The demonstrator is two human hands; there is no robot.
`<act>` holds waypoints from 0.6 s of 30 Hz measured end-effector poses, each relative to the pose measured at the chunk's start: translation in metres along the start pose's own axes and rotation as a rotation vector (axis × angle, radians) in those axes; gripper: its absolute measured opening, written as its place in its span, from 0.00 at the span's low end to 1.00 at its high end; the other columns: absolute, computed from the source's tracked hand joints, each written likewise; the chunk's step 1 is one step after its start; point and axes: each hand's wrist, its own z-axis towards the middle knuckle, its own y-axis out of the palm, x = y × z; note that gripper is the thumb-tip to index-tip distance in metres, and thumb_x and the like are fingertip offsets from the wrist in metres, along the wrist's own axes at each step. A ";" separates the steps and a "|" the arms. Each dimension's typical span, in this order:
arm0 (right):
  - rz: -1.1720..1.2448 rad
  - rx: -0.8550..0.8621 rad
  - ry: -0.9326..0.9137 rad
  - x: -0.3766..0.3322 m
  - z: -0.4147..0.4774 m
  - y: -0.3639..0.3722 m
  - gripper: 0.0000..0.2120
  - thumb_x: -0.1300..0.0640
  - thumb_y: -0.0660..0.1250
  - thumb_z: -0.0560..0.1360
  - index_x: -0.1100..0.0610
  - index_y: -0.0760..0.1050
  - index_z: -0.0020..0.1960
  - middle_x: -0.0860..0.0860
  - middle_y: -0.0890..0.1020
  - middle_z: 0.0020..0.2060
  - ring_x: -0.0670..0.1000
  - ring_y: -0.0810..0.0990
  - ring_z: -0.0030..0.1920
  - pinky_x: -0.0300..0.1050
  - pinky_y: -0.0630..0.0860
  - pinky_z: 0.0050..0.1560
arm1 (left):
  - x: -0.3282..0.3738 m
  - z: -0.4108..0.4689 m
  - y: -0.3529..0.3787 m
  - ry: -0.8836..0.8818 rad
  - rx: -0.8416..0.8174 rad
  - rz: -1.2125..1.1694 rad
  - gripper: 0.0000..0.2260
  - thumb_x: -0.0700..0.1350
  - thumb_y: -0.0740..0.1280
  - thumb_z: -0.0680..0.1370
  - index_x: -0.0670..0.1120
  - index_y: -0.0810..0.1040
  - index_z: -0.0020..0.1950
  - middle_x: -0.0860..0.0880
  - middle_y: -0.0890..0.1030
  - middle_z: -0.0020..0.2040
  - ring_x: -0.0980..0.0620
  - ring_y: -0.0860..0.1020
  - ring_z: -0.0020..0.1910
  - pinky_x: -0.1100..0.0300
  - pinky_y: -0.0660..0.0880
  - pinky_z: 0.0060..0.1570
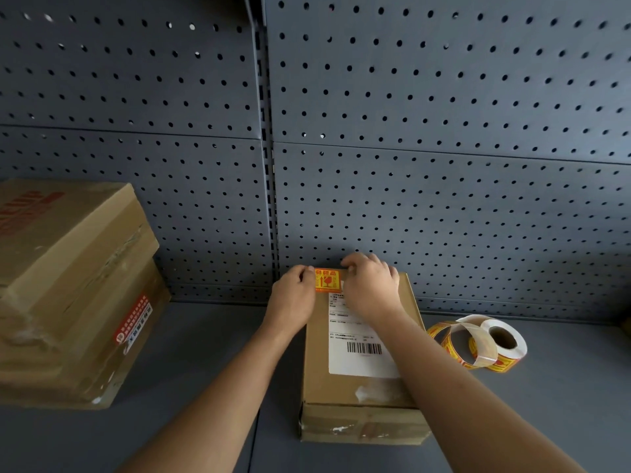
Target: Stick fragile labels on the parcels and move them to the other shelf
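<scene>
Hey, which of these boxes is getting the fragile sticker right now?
The small middle box: the left hand and right hand hold an orange sticker at its far end. The stacked boxes on the left are untouched.

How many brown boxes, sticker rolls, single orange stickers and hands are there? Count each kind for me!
Brown cardboard boxes: 3 (middle box, upper left box, lower left box)
Roll of orange-and-yellow fragile stickers: 1
Single orange fragile sticker, between the hands on the middle box: 1
Hands: 2 (left hand, right hand)
Total: 7
</scene>
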 end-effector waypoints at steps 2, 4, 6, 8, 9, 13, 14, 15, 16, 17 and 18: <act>0.198 0.002 -0.005 0.004 -0.001 -0.014 0.17 0.61 0.56 0.82 0.52 0.76 0.67 0.52 0.76 0.63 0.55 0.73 0.65 0.51 0.69 0.68 | -0.001 -0.001 -0.002 -0.014 0.002 -0.024 0.17 0.54 0.55 0.86 0.46 0.80 0.55 0.49 0.82 0.47 0.48 0.80 0.49 0.53 0.75 0.50; 0.334 0.071 -0.010 0.013 -0.007 -0.035 0.17 0.61 0.56 0.83 0.52 0.76 0.66 0.50 0.75 0.61 0.49 0.75 0.60 0.36 0.73 0.56 | -0.001 -0.002 -0.005 -0.006 0.015 -0.022 0.17 0.55 0.56 0.85 0.47 0.80 0.57 0.49 0.83 0.48 0.50 0.81 0.50 0.55 0.73 0.47; 0.396 0.197 0.003 0.029 -0.017 -0.060 0.15 0.61 0.58 0.82 0.51 0.78 0.63 0.47 0.77 0.57 0.44 0.77 0.53 0.29 0.70 0.46 | 0.001 -0.004 -0.009 0.027 0.045 -0.003 0.15 0.53 0.58 0.85 0.47 0.79 0.62 0.51 0.82 0.53 0.54 0.79 0.52 0.61 0.70 0.45; 0.458 0.278 0.050 0.052 -0.030 -0.080 0.13 0.60 0.59 0.81 0.50 0.79 0.59 0.47 0.79 0.54 0.42 0.77 0.44 0.35 0.71 0.42 | 0.007 -0.007 -0.014 0.068 0.075 0.004 0.12 0.50 0.61 0.85 0.48 0.79 0.63 0.53 0.81 0.57 0.57 0.77 0.54 0.64 0.68 0.48; 0.472 0.293 0.078 0.063 -0.036 -0.088 0.13 0.60 0.59 0.81 0.50 0.79 0.59 0.48 0.80 0.52 0.42 0.76 0.39 0.37 0.70 0.39 | 0.010 -0.009 -0.016 0.086 0.084 0.000 0.12 0.49 0.62 0.84 0.48 0.79 0.63 0.54 0.81 0.58 0.58 0.77 0.55 0.64 0.69 0.50; 0.406 0.270 0.224 0.103 -0.070 -0.099 0.10 0.57 0.60 0.81 0.48 0.78 0.58 0.49 0.82 0.48 0.43 0.78 0.41 0.41 0.72 0.38 | 0.012 -0.021 -0.020 0.133 0.060 0.029 0.14 0.51 0.64 0.83 0.48 0.77 0.67 0.54 0.80 0.62 0.55 0.77 0.62 0.61 0.72 0.60; 0.424 0.248 0.268 0.111 -0.079 -0.097 0.09 0.56 0.61 0.81 0.47 0.78 0.57 0.48 0.82 0.49 0.44 0.79 0.45 0.43 0.75 0.42 | 0.012 -0.025 -0.020 0.128 0.038 0.045 0.16 0.52 0.64 0.83 0.48 0.75 0.69 0.55 0.78 0.64 0.55 0.76 0.64 0.60 0.72 0.62; 0.457 0.218 0.307 0.116 -0.087 -0.094 0.08 0.55 0.62 0.81 0.46 0.78 0.55 0.48 0.83 0.48 0.47 0.80 0.47 0.47 0.77 0.45 | 0.012 -0.029 -0.020 0.118 0.010 0.059 0.18 0.53 0.63 0.83 0.49 0.74 0.71 0.56 0.77 0.65 0.55 0.75 0.65 0.59 0.71 0.61; 0.498 0.182 0.338 0.121 -0.096 -0.090 0.07 0.54 0.62 0.81 0.45 0.78 0.53 0.48 0.83 0.46 0.50 0.81 0.47 0.52 0.78 0.49 | 0.011 -0.034 -0.020 0.104 -0.023 0.061 0.19 0.54 0.63 0.83 0.50 0.72 0.72 0.57 0.76 0.64 0.55 0.75 0.63 0.59 0.70 0.60; 0.540 0.136 0.360 0.123 -0.103 -0.086 0.07 0.54 0.62 0.81 0.45 0.78 0.52 0.49 0.84 0.44 0.53 0.82 0.46 0.55 0.79 0.50 | 0.011 -0.039 -0.020 0.096 -0.057 0.056 0.20 0.55 0.63 0.83 0.51 0.71 0.73 0.58 0.75 0.63 0.56 0.75 0.62 0.59 0.70 0.59; 0.585 0.093 0.371 0.122 -0.110 -0.081 0.07 0.54 0.62 0.81 0.46 0.79 0.53 0.50 0.84 0.43 0.54 0.82 0.45 0.57 0.80 0.51 | 0.010 -0.043 -0.020 0.093 -0.085 0.047 0.20 0.56 0.63 0.83 0.52 0.70 0.74 0.59 0.75 0.64 0.56 0.75 0.62 0.57 0.72 0.60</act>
